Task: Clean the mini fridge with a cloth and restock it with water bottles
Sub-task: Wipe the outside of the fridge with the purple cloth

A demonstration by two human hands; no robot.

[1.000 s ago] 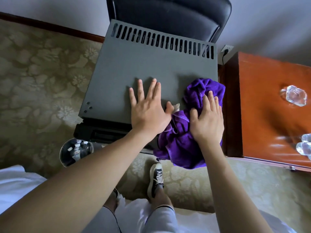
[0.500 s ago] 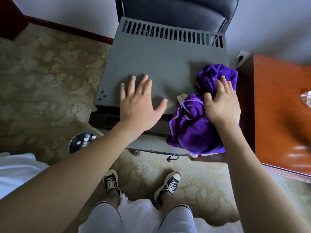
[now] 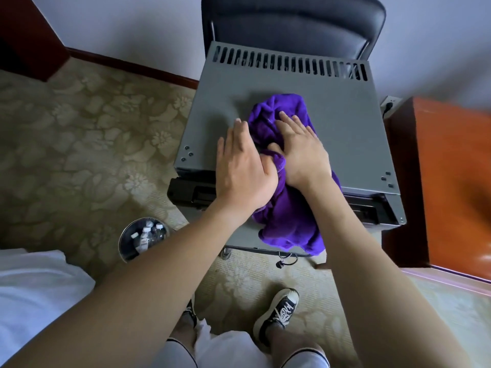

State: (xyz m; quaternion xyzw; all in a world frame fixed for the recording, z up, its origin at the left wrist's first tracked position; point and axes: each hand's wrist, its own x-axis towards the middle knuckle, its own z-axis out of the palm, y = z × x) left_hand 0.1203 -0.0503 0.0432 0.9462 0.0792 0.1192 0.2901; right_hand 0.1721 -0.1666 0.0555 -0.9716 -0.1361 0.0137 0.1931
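Both hands lie flat with straight fingers, the right hand (image 3: 300, 152) pressing the purple cloth (image 3: 287, 221) onto the mini fridge (image 3: 345, 123) top to wipe it, the left hand (image 3: 243, 168) beside it

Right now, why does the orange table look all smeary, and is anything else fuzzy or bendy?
Head view: the orange table at the right edge is smeared by motion blur; the cloth, both hands and the fridge top are sharp. Head view: the wide lens bends the edges, so the baseboard slants. Head view: soft light leaves a faint shadow left of the cloth.
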